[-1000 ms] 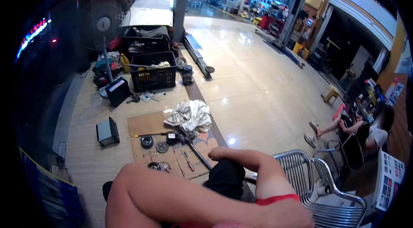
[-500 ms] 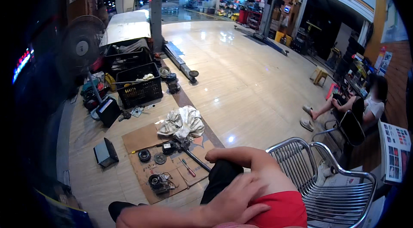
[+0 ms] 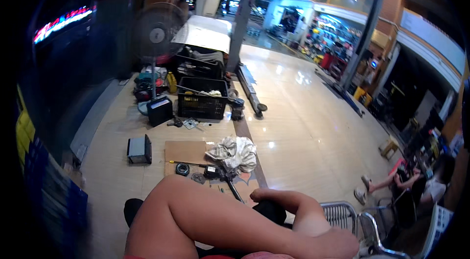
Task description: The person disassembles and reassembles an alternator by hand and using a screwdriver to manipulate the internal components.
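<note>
The dark bar point(image 3: 234, 190) lies on the cardboard point(image 3: 183, 150) on the floor in front of you, its near end hidden behind your left forearm. It is the thing nearest your right hand point(image 3: 257, 194), which sits just beyond it at your dark-clad knee point(image 3: 270, 210), apart from the bar. That hand looks curled, but it is too small to tell whether the fingers are pressed together. Your left arm crosses your body, and your left hand point(image 3: 340, 243) lies over your right upper arm; it is blurred, so you cannot tell whether its fingers are spread or together.

At the bar's far end you have a black part with a white label point(image 3: 212, 172), and close beyond it a crumpled white cloth point(image 3: 235, 154). To the left of the black part are a grey disc point(image 3: 198, 178), a black ring point(image 3: 182, 169) and a thin rod with a yellow tip point(image 3: 172, 162).

Off the cardboard to your left stands a grey box point(image 3: 140, 150). Farther out are a black box point(image 3: 160, 111), a black crate point(image 3: 201, 105) and a standing fan point(image 3: 156, 35). On your right is a slatted metal chair point(image 3: 340, 215), with a seated person point(image 3: 433, 188) well beyond it.
</note>
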Demonstrator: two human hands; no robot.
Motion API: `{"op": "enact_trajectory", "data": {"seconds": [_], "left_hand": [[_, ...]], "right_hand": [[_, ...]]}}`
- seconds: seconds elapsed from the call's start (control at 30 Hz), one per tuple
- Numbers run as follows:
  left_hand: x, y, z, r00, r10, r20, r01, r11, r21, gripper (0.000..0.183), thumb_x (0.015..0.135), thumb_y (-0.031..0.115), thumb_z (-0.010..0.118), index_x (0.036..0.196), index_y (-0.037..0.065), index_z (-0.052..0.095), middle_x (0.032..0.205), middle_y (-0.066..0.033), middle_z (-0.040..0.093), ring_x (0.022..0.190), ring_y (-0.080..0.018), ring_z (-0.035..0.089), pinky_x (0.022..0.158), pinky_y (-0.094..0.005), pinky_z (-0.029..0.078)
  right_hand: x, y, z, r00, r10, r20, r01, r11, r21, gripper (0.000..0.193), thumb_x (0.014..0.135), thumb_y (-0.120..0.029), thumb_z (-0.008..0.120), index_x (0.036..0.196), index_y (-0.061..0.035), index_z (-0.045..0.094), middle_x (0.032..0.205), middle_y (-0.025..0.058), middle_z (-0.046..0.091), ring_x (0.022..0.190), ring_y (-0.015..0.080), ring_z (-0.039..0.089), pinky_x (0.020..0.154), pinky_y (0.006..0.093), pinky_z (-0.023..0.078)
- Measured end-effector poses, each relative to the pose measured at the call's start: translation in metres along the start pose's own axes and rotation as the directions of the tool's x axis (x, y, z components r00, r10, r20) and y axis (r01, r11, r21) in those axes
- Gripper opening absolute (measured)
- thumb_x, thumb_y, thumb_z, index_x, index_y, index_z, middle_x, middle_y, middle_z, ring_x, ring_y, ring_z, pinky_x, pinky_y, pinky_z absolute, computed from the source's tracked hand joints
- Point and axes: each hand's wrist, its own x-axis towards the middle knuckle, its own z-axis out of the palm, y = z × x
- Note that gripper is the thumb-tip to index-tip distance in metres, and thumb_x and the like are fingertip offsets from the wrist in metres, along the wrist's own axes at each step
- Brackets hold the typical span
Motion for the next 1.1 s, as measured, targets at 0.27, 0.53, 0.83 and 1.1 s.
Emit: {"op": "enact_trajectory", "data": {"seconds": [0.27, 0.53, 0.83, 1.1], "left_hand": [[-0.078, -0.015, -0.001, 0.889, -0.276, -0.366, 0.223, 0.958, -0.182, 0.028, 0.079, 0.027, 0.058, 0.089, 0.0, 0.057, 0.096, -0.0192, 0.056, 0.089, -0.0332, 0.055, 0.075, -0.0409, 0.043], [-0.102, -0.006, 0.019, 0.866, -0.308, -0.395, 0.157, 0.915, -0.371, 0.031, 0.081, 0.029, 0.057, 0.092, -0.001, 0.056, 0.1, -0.0194, 0.056, 0.093, -0.0325, 0.055, 0.077, -0.0398, 0.044], [-0.173, -0.007, 0.074, 0.946, -0.309, -0.092, 0.166, 0.71, -0.684, 0.035, 0.084, 0.031, 0.056, 0.095, -0.002, 0.055, 0.105, -0.0195, 0.056, 0.097, -0.0316, 0.055, 0.08, -0.0387, 0.044], [-0.376, -0.133, 0.117, 0.24, -0.96, 0.145, 0.814, 0.28, 0.508, 0.022, 0.075, 0.028, 0.063, 0.083, 0.007, 0.066, 0.086, -0.0149, 0.064, 0.081, -0.0308, 0.063, 0.065, -0.0418, 0.05]], "right_hand": [[-0.004, -0.031, -0.037, 0.989, 0.147, -0.005, -0.147, 0.989, -0.008, 0.031, 0.082, -0.027, 0.053, 0.106, -0.0094, 0.059, 0.094, 0.0175, 0.063, 0.092, 0.0345, 0.06, 0.078, 0.0453, 0.046], [0.001, -0.004, -0.022, 0.991, 0.136, -0.009, -0.136, 0.99, -0.022, 0.024, 0.078, -0.024, 0.051, 0.092, -0.0097, 0.064, 0.088, 0.0159, 0.064, 0.086, 0.0331, 0.061, 0.074, 0.0429, 0.047], [-0.034, -0.021, -0.033, 0.935, 0.295, -0.196, -0.251, 0.942, 0.223, 0.022, 0.08, -0.024, 0.051, 0.091, -0.0092, 0.064, 0.09, 0.017, 0.064, 0.085, 0.0349, 0.06, 0.074, 0.0427, 0.047], [-0.015, -0.313, -0.254, 0.806, -0.29, -0.516, 0.507, 0.789, 0.347, 0.05, 0.082, -0.038, 0.059, 0.114, -0.0001, 0.053, 0.108, 0.0196, 0.057, 0.097, 0.0322, 0.057, 0.08, 0.04, 0.045]]}}
